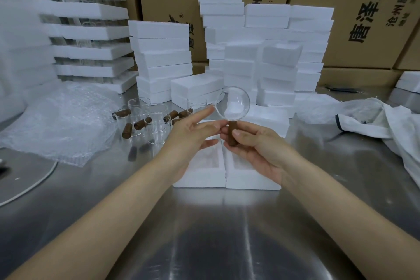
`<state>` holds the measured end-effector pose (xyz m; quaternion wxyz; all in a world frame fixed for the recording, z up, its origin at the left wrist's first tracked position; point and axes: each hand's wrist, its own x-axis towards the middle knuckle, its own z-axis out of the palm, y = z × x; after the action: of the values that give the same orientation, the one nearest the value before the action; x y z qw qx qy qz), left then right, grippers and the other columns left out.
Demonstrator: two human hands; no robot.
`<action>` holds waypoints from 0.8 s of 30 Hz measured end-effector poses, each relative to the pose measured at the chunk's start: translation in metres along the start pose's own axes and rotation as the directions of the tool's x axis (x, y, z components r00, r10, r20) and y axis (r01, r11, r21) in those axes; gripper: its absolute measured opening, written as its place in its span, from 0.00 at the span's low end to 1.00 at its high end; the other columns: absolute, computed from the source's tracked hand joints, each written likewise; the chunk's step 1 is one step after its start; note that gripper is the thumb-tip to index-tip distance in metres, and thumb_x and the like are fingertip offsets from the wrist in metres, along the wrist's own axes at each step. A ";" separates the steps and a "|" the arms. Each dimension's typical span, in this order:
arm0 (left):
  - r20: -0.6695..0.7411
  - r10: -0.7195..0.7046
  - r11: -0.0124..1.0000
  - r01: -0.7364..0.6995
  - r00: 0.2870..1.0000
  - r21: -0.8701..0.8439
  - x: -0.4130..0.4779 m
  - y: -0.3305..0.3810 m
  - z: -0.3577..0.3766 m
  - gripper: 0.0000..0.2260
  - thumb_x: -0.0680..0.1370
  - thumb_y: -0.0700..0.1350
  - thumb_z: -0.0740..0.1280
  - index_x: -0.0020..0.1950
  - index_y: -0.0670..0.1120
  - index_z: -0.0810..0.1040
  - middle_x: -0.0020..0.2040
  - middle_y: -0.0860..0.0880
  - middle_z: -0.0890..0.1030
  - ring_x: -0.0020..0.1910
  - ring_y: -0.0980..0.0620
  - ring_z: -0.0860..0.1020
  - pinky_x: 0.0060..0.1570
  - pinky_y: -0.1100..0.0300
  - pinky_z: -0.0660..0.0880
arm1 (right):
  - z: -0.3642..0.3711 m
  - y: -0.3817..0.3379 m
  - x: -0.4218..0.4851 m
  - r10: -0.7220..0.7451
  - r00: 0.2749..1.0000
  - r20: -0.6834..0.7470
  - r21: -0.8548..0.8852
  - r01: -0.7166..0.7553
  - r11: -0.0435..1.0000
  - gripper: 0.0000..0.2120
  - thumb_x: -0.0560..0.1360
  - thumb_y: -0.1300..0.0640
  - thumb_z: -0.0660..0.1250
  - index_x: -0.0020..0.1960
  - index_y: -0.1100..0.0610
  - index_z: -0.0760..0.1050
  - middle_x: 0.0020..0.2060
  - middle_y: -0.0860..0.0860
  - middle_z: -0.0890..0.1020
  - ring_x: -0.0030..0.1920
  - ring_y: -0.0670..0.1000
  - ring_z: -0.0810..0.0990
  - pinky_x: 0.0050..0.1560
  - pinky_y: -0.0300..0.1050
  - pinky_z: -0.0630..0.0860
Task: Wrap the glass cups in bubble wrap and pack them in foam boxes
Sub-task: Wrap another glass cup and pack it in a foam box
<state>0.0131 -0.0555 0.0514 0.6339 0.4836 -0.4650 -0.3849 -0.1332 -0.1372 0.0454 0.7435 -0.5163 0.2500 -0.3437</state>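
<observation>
Cup [233, 103], handle downward, mouth perhaps camera-ward

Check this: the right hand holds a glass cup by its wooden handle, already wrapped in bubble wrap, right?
Not quite: the head view shows the right hand holding the glass cup by its wooden handle, but the cup is bare, not wrapped.

A clear glass cup [234, 103] with a brown handle is held tilted above the open foam box [252, 179], mouth toward the camera. More cups [156, 128] stand left of that box, bubble wrap [61, 120] lies farther left, and closed foam boxes [279, 57] are stacked behind it.
</observation>
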 end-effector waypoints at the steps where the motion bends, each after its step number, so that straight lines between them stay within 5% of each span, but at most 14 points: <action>1: -0.002 -0.001 1.000 0.001 1.000 0.000 0.000 0.000 0.000 0.21 0.78 0.40 0.67 0.70 0.50 0.69 0.53 0.50 0.84 0.55 0.55 0.81 0.45 0.67 0.78 | 0.000 0.000 0.000 -0.002 1.000 0.000 -0.002 0.002 1.000 0.12 0.78 0.69 0.61 0.57 0.64 0.78 0.54 0.59 0.82 0.55 0.53 0.81 0.55 0.42 0.80; 11: -0.013 -0.014 1.000 0.014 1.000 0.004 0.001 -0.001 0.000 0.20 0.77 0.40 0.68 0.67 0.52 0.70 0.53 0.52 0.84 0.54 0.57 0.81 0.44 0.68 0.78 | 0.001 -0.001 -0.002 -0.013 1.000 0.015 0.009 0.013 1.000 0.12 0.78 0.69 0.61 0.58 0.65 0.78 0.50 0.58 0.83 0.50 0.51 0.82 0.53 0.42 0.80; 24: -0.086 -0.014 0.999 0.017 0.996 0.033 0.002 -0.002 0.002 0.13 0.78 0.45 0.67 0.63 0.48 0.77 0.45 0.50 0.81 0.40 0.59 0.79 0.41 0.67 0.74 | 0.010 -0.004 -0.007 -0.091 0.991 0.102 -0.102 0.101 0.990 0.13 0.81 0.67 0.54 0.60 0.62 0.75 0.47 0.55 0.85 0.43 0.47 0.83 0.38 0.36 0.77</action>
<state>0.0116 -0.0585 0.0498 0.6420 0.5138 -0.4402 -0.3607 -0.1316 -0.1264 0.0525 0.7086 -0.5829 0.2065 -0.3398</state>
